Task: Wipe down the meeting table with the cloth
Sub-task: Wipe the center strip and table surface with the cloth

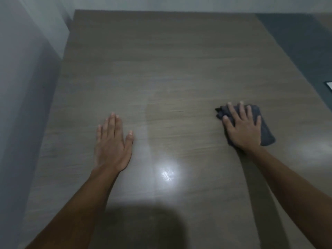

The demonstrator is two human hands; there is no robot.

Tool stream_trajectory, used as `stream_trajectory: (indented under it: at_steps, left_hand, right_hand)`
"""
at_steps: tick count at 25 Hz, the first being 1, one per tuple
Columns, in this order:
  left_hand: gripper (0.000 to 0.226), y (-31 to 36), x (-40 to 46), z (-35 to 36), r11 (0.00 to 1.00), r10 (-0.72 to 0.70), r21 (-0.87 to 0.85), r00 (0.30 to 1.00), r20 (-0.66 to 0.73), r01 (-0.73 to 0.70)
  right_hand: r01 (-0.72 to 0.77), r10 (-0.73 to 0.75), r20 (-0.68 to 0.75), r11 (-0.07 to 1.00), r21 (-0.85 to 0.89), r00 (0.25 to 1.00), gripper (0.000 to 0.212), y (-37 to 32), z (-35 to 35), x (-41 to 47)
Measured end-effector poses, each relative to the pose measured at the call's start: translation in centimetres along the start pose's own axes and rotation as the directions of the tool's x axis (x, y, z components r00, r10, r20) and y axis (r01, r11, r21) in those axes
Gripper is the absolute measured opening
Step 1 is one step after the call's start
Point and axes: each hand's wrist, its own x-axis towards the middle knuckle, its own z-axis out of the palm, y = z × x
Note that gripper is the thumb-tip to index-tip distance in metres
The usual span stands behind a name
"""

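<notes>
A wide wood-grain meeting table (161, 72) fills the view, with a bright lamp reflection near its front middle. A dark grey cloth (265, 128) lies on the table's right side, close to the right edge. My right hand (242, 128) presses flat on the cloth with its fingers spread and straight. My left hand (112, 142) rests flat on the bare tabletop at the left, fingers together and straight, holding nothing.
A pale wall (27, 87) runs along the table's left edge and another stands behind its far edge. Dark floor (301, 47) lies past the right edge, with a small white object (329, 86) at the frame's right border.
</notes>
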Motion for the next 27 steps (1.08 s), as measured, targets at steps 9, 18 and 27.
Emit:
stream_trajectory:
  at_steps: [9,18,27]
  left_hand:
    - [0.083,-3.3,5.4,-0.4,1.0,0.021,0.001,1.0,-0.018,-0.021]
    - [0.086,-5.8,5.6,-1.2,0.999,-0.036,-0.033,0.999,-0.009,0.036]
    - [0.087,-5.8,6.1,-1.5,0.995,-0.104,-0.006,0.995,-0.008,0.104]
  right_hand:
    - [-0.06,0.058,0.046,0.998,0.032,0.997,0.062,-14.4,0.3,9.8]
    - [0.537,-0.54,0.036,0.841,0.071,0.841,0.06,-30.0,3.2,0.8]
    - [0.284,-0.285,-0.014,0.958,-0.035,0.958,0.068,-10.4,0.8,5.0]
